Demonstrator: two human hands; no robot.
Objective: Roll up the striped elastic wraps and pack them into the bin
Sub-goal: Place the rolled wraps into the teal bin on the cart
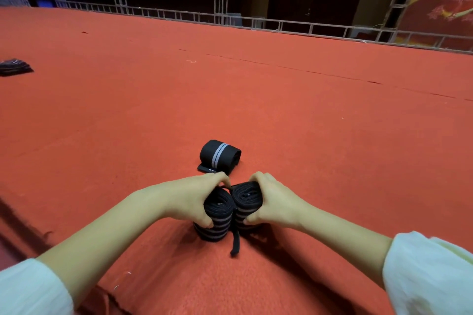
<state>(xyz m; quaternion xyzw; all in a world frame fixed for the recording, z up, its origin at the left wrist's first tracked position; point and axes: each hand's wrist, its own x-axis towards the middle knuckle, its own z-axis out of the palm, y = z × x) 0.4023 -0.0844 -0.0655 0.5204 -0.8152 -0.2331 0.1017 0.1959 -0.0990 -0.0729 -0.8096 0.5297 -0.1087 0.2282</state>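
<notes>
Left hand [190, 198] grips left roll [217, 225], right hand [275, 202] grips right roll [247, 195] — fingers [222, 181] curled, rolls upright, touching.

The two rolled wraps [231, 215] were black with grey stripes, and a third roll [220, 155] was black with a paired light-grey stripe. The carpet [256, 100] was orange-red. The sleeves [430, 273] were white. The banner [445, 0] was red with yellow motifs.
</notes>
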